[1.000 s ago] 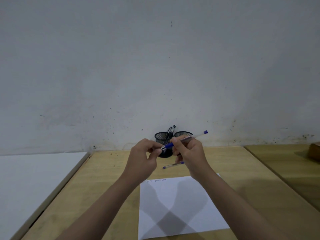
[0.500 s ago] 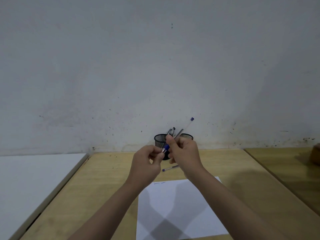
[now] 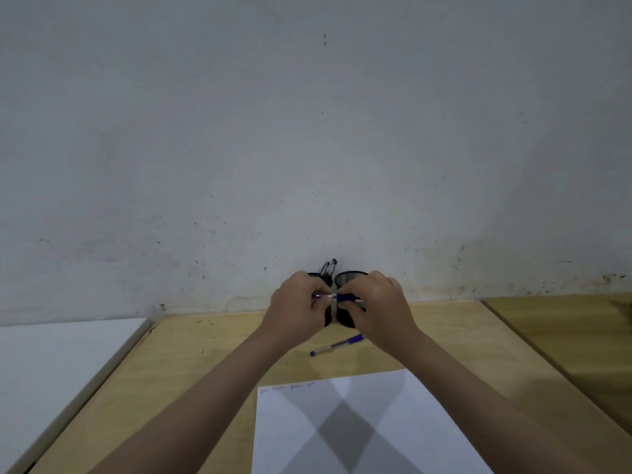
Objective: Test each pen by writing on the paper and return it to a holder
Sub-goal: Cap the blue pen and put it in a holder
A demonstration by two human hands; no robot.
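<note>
Both hands (image 3: pixel 342 302) raised, fingers pinched

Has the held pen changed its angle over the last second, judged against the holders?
Yes. The pen now lies level between both hands, across the front of the holders; before, its far end pointed up and right above their rims.

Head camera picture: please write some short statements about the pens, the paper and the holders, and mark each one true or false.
1. Both hands hold one blue pen between them. True: left hand, right hand.
2. A second pen lies on the paper. False: it lies on the wooden table, beyond the paper.
3. The paper is blank. False: faint writing runs along its far edge.
4. The left holder contains pens. True.
5. The right holder is full of pens. False: none shows above its rim.
</note>
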